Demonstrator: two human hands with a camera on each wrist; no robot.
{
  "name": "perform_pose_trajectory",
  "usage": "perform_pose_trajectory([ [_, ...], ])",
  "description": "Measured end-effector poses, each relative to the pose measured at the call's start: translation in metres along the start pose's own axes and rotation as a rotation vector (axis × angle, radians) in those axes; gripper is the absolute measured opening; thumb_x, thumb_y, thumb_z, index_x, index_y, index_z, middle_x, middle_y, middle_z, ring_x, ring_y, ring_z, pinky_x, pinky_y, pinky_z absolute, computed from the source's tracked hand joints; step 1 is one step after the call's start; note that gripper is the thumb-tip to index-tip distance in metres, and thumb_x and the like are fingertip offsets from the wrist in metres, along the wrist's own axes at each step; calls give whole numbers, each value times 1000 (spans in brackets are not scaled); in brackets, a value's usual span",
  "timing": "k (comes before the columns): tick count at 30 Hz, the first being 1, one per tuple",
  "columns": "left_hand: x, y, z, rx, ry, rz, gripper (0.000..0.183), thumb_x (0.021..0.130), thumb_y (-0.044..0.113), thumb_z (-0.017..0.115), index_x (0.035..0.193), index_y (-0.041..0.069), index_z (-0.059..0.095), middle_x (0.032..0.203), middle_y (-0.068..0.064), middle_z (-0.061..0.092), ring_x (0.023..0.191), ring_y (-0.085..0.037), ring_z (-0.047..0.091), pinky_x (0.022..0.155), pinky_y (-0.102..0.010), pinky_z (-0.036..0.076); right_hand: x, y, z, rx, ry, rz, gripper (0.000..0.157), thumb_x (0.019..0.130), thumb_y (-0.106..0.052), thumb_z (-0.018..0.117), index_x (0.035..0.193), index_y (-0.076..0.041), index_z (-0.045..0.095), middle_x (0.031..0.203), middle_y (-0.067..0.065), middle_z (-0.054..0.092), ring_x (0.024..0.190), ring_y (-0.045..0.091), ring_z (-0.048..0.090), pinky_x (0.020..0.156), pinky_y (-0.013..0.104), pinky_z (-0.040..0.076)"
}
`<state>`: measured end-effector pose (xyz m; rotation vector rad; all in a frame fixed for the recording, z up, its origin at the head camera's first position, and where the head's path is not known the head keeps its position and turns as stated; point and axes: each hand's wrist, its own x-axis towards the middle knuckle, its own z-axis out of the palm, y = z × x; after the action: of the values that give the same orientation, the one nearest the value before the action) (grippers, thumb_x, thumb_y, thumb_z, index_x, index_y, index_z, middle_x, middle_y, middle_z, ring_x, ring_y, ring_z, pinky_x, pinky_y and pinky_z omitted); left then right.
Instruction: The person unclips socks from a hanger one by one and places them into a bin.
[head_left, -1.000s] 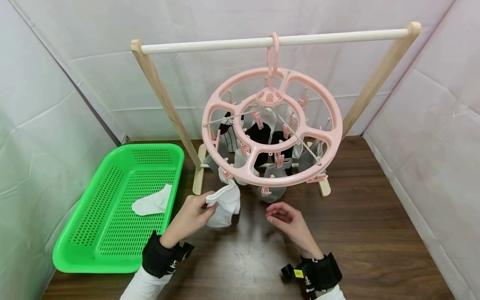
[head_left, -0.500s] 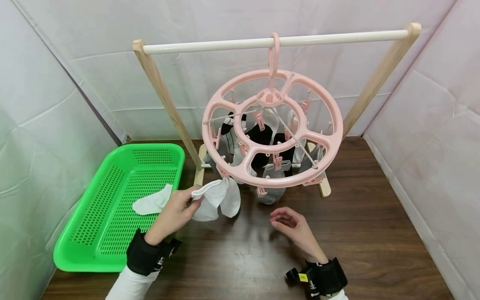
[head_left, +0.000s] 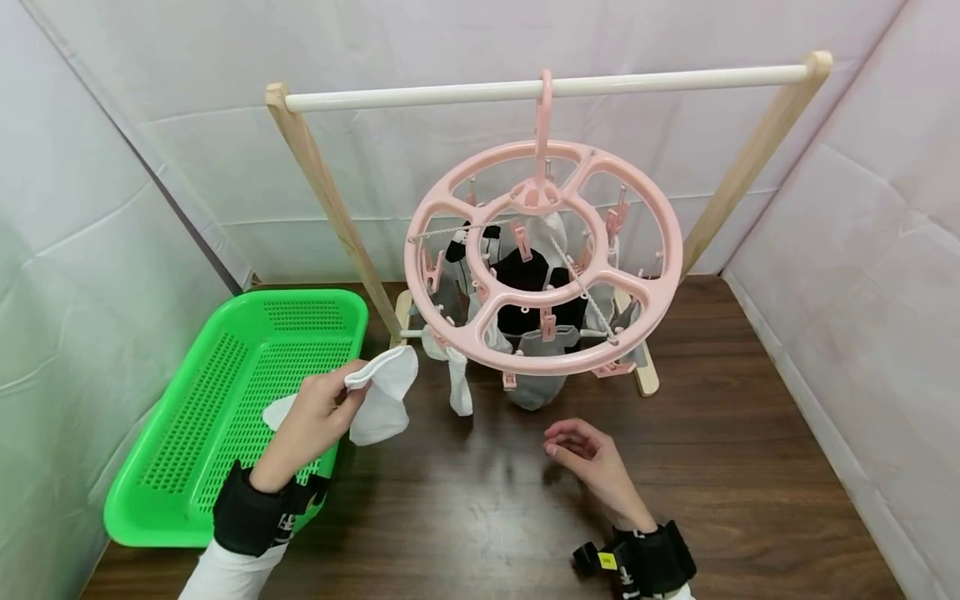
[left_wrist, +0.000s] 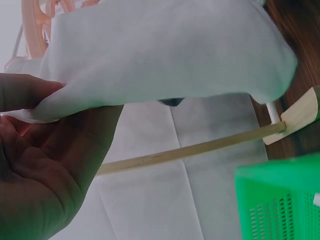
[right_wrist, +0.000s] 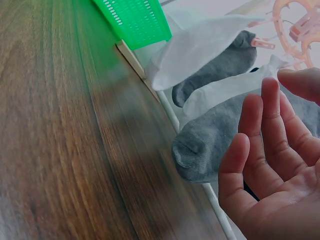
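My left hand point(head_left: 313, 418) pinches a white sock point(head_left: 384, 398) by its cuff between thumb and fingers, above the table near the green basket's right side. In the left wrist view the sock point(left_wrist: 175, 55) spreads out from the fingertips. Another white sock point(head_left: 277, 411) lies in the green basket point(head_left: 161, 425), partly hidden behind the left hand. From the front left of the pink round clip hanger point(head_left: 577, 364) dangles a white sock point(head_left: 460, 387). My right hand point(head_left: 592, 467) holds nothing, its fingers loosely bent, in front of a hanging grey sock point(head_left: 538, 392).
The hanger hooks over a white rod point(head_left: 420, 94) on a wooden stand point(head_left: 322, 179). Several black, grey and white socks hang below its ring from pink clips point(head_left: 549, 325). A dark wooden table point(head_left: 465, 508) lies underneath, with white fabric walls point(head_left: 862, 275) around it.
My left hand has moved left with the white sock, away from the hanger toward the basket. The hanger has turned slightly, and its front-left sock now shows apart. The right hand barely shifted.
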<state>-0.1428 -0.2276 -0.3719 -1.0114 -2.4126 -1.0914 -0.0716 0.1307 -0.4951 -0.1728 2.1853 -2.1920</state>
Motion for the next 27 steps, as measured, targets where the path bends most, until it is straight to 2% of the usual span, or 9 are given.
perform_pose_trajectory([
  [8,-7,-1,-17,68,11,2,26,84,-20,57,97,2,64,65,9,39,53,0,26,47,-21,27,-1,-1,1,57,87,-23,27,92,-4,66,110,13,57,97,13,65,88,16,63,76,27,50],
  [16,-14,-6,-36,111,54,-12,28,83,-20,58,100,0,65,65,8,39,52,-1,25,47,-21,24,-2,0,0,78,123,53,26,91,-7,67,110,9,58,106,30,59,89,16,63,78,33,51],
  [20,-17,-13,-43,157,76,-48,25,83,-19,60,100,0,65,64,8,40,50,-1,26,47,-21,23,-3,2,0,78,136,62,27,90,-7,68,108,10,58,106,29,59,89,16,63,78,33,51],
  [24,-24,-24,-49,191,78,-114,23,86,-15,60,105,-3,65,69,-2,55,50,-3,28,47,-23,25,-3,3,0,83,141,49,27,90,-6,68,108,11,58,103,26,61,87,16,63,77,31,51],
  [25,-26,-28,-50,194,75,-132,22,88,-13,59,107,-3,65,70,-3,56,50,-4,29,47,-25,25,-4,3,1,87,143,49,27,90,-5,68,107,12,58,103,26,61,87,15,63,76,30,51],
  [26,-31,-39,-49,190,82,-130,23,92,-10,57,111,1,65,73,-2,57,50,-3,28,48,-25,23,-4,3,1,88,143,49,27,90,-5,68,108,12,57,102,25,61,87,15,63,76,29,51],
  [27,-33,-41,-51,191,79,-146,23,93,-8,56,112,1,65,76,-4,59,51,-4,29,48,-26,24,-4,3,1,87,141,45,27,90,-4,68,108,13,57,102,26,61,87,15,63,76,29,51],
])
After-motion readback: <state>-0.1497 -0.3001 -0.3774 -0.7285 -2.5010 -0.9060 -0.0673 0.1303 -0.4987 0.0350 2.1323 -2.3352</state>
